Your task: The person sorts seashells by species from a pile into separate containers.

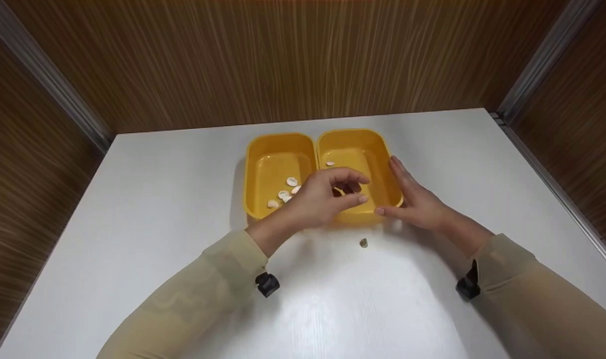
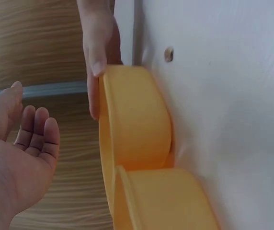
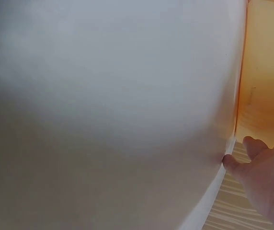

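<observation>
Two yellow tubs stand side by side, the left tub [image 1: 265, 169] and the right tub [image 1: 377, 172]. Small whitish pieces that look like nut shells [image 1: 292, 181] lie in the left tub, partly behind my left hand. One pale piece [image 1: 330, 163] is in the right tub. My left hand [image 1: 320, 199] hovers over the right tub, its fingers loosely bent; the left wrist view shows nothing in that palm [image 2: 19, 177]. With fairly straight fingers, my right hand [image 1: 422, 205] rests against the right tub's outer side, thumb at the near corner.
A small brownish piece [image 1: 364, 243] lies on the white table [image 1: 148, 209] in front of the right tub. A wood-grain panel [image 1: 293, 60] rises behind the table, with similar panels and metal strips at both sides.
</observation>
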The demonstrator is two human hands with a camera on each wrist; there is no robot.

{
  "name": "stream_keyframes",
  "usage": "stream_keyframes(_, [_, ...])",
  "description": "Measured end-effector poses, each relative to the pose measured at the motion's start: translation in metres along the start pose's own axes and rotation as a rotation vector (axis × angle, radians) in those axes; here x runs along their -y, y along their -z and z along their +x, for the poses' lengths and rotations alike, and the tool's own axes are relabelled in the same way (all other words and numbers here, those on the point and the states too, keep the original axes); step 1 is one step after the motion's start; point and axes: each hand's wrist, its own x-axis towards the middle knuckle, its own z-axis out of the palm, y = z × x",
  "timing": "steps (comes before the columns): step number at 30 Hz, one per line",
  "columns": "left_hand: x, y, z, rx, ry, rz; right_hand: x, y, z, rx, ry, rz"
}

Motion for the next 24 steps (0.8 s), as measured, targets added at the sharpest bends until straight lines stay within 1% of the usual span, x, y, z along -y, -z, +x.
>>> stream_keyframes(3, [0.004,-0.007,-0.009,0.040,0.001,-0.020,-0.001,0.000,0.000,-0.003,0.008,0.001])
stream_keyframes(8, [0.016,-0.019,-0.024,0.095,0.022,-0.047,0.000,0.000,0.000,-0.004,0.010,-0.010])
stream_keyframes(13, [0.029,-0.029,-0.034,0.127,0.045,-0.039,-0.001,0.000,0.000,-0.007,0.001,-0.019])
stream_keyframes(19, [0.046,-0.040,-0.039,0.148,0.106,-0.047,0.000,0.000,0.000,-0.004,-0.008,-0.011])
stream_keyframes(24, [0.061,-0.047,-0.038,0.140,0.142,-0.062,0.001,0.000,0.000,-0.010,0.002,-0.010])
